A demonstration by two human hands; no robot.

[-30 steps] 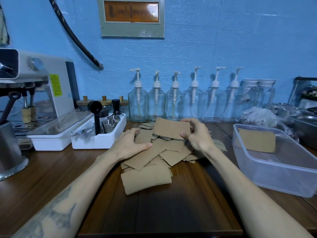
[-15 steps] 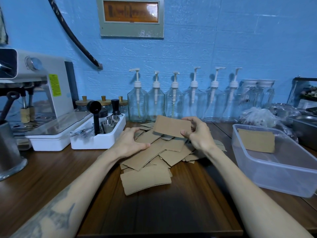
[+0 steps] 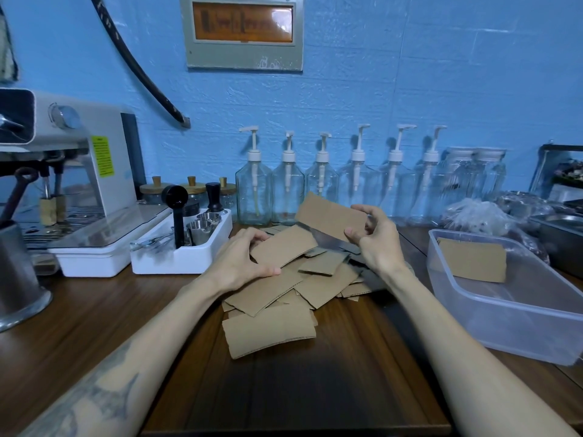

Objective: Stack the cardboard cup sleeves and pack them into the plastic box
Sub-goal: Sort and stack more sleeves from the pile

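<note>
Since a second ago my right hand (image 3: 377, 244) has lifted its pinched sleeve (image 3: 331, 216) above the centre-frame pile (image 3: 284, 298), my left hand (image 3: 243, 263) now gripping another sleeve (image 3: 282, 247), so stacking proceeds; plastic box (image 3: 504, 316) waits right.

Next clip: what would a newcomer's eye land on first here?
Probably the loose heap of cardboard sleeves in the middle of the wooden counter, with the right hand pinching one sleeve lifted above it and the left hand gripping another sleeve on the heap. After that, the clear plastic box at the right, holding sleeves, and the pump bottles along the blue wall.
</note>
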